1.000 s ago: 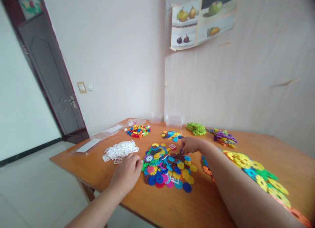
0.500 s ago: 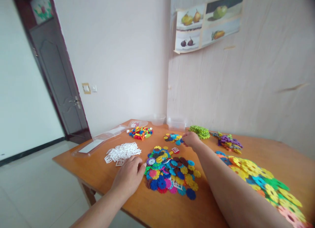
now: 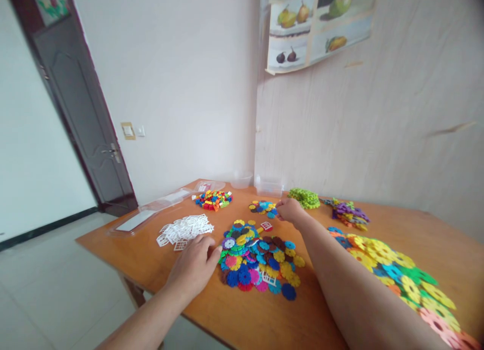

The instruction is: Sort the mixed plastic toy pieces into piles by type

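Observation:
A big pile of coloured snowflake discs (image 3: 257,259) lies in the middle of the orange table (image 3: 234,319). My left hand (image 3: 194,266) rests on the table with its fingers loosely curled against the pile's left edge. My right hand (image 3: 289,210) reaches across to a small far heap of blue and yellow discs (image 3: 261,207); its fingertips are pinched together at that heap's right edge, and what they hold is too small to make out.
White lattice pieces (image 3: 183,230) lie left of the pile, small coloured bricks (image 3: 213,199) behind. Green (image 3: 304,197) and purple (image 3: 348,212) heaps sit at the back, a long joined strip of discs (image 3: 397,274) to the right. Clear tubs (image 3: 269,185) and a flat plastic sheet (image 3: 147,214) stand near the wall.
My right hand moved from the top of the big pile away to the small blue and yellow heap. The left hand stayed at the pile's left edge.

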Demonstrator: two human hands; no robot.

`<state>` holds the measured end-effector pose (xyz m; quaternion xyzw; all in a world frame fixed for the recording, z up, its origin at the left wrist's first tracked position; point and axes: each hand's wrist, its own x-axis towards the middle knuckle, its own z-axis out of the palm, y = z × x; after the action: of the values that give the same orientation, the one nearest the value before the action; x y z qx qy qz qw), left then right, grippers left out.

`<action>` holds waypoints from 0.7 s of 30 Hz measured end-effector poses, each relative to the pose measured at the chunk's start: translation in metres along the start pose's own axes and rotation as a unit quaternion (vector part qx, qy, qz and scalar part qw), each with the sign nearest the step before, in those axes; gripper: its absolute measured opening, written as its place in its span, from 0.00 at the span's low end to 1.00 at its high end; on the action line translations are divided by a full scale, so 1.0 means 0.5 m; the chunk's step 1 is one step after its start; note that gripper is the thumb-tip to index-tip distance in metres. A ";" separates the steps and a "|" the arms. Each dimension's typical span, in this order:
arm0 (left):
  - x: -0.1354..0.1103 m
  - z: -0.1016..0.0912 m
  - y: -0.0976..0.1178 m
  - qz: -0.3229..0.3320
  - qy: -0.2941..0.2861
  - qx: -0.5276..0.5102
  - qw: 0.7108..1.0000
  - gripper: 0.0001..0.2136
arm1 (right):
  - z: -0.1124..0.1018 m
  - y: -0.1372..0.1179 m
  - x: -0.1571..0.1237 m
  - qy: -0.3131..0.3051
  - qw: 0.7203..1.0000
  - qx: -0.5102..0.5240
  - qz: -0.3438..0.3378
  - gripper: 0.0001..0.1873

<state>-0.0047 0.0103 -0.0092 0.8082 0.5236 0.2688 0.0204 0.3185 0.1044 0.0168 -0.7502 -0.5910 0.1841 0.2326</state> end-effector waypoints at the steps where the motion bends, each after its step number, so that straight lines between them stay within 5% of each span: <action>1: 0.000 0.000 0.000 0.001 0.001 0.000 1.000 0.11 | -0.003 -0.005 -0.005 -0.009 1.000 -0.003 -0.004 0.10; 7: 0.001 -0.001 -0.001 0.005 0.003 -0.009 1.000 0.11 | -0.013 -0.030 -0.034 -0.073 0.995 -0.043 -0.056 0.10; 12: 0.002 -0.003 -0.001 0.001 -0.005 -0.017 1.000 0.11 | -0.003 -0.032 -0.041 -0.090 0.986 -0.084 -0.112 0.22; 21: 0.001 -0.005 0.003 -0.004 -0.008 -0.014 1.000 0.10 | 0.014 -0.031 -0.039 -0.095 0.982 -0.116 -0.113 0.14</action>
<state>-0.0045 0.0093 -0.0061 0.8079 0.5228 0.2694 0.0373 0.2976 0.0892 0.0199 -0.6795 -0.7088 0.1573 0.1056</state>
